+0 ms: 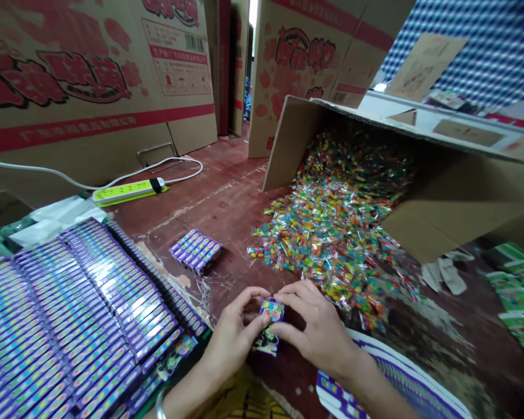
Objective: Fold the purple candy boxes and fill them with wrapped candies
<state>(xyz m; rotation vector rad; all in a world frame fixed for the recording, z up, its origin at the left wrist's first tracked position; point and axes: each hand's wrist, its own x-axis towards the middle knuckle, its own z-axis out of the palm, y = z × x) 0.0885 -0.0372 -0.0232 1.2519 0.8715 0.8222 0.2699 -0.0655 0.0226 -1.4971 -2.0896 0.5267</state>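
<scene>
Head view: small purple box [271, 323] pinched between left hand [236, 334] and right hand [317, 329].

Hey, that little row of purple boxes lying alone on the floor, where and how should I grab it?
Come from above and squeeze the row of purple boxes across its two outermost boxes. They lie flat, side by side, so inward pressure probably keeps them together. Your left hand and right hand hold one small box.

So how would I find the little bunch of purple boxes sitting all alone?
Start at the big tipped-over cardboard box spilling colourful sweets. Look left across the floor to a small purple bundle. Unlike the huge neat rows farther left, it lies alone.
</scene>
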